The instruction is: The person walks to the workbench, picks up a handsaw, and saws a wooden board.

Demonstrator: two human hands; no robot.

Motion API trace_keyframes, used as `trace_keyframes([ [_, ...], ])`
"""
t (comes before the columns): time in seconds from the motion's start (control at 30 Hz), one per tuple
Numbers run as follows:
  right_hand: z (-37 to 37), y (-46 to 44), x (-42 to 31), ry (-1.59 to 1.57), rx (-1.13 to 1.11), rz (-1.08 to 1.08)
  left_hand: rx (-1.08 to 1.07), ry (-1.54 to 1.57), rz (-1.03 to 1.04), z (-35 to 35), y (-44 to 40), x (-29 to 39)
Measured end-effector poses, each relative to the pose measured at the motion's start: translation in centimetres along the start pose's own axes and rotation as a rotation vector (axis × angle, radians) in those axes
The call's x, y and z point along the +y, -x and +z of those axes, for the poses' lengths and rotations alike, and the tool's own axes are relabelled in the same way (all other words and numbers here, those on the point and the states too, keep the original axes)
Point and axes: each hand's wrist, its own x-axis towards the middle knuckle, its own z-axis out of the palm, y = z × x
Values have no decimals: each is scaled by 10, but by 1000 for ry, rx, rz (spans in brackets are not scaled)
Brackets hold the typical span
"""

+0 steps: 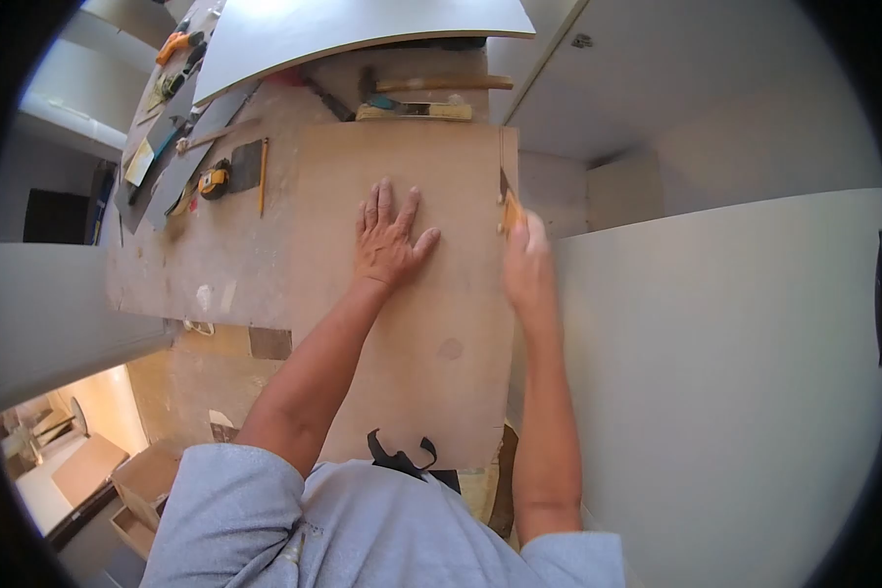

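A flat brown wooden board (412, 353) lies on the workbench in front of me. My left hand (390, 240) rests palm down on it, fingers spread, holding nothing. At the board's right edge, my right hand (529, 260) is closed around an orange-handled tool (513, 210), blurred by motion. A thin dark blade seems to point away from me, beside a narrow strip (510, 152) along the edge. The lower part of the tool is hidden by the hand.
A hammer (441, 84) and a brush-like tool (416, 112) lie beyond the board. Left are a tape measure (214, 179), a pencil (263, 176) and grey strips (181, 152). A white panel (363, 24) covers the far end; another pale panel (725, 372) stands right.
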Motion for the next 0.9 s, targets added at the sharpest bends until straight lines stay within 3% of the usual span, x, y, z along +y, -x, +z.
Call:
trace_keyframes([
  [0.1, -37, 110, -34, -48, -56, 206, -22, -27, -22, 2, 1, 1],
  [0.2, -43, 148, -27, -56, -54, 258, -49, -43, -37, 3, -1, 1],
  [0.23, -33, 135, -18, -57, -59, 267, -59, -46, -38, 4, 1, -1],
  [0.33, 19, 37, 21, -27, 48, 26, 14, -47, -7, 0, -2, 2],
  [0.43, 25, -28, 11, -15, 73, -21, -21, -49, -6, -4, -5, 2],
  [0.5, 23, -18, 17, 23, 39, -15, -20, -20, -31, 0, 1, 4],
  [0.57, 22, 16, 25, -18, 148, -134, -13, -25, -28, -1, -2, 4],
  [0.63, -9, 75, 1, -24, 34, 83, -33, -30, -32, 4, 5, 2],
  [0.73, -42, 133, -19, -4, -41, 187, -33, -43, -32, 1, -1, 1],
  [0.8, -39, 142, -21, 51, -32, 179, -46, -22, -39, -2, 1, 3],
  [0.9, -3, 59, -6, 14, -20, 154, -46, -14, -39, -3, -1, 3],
])
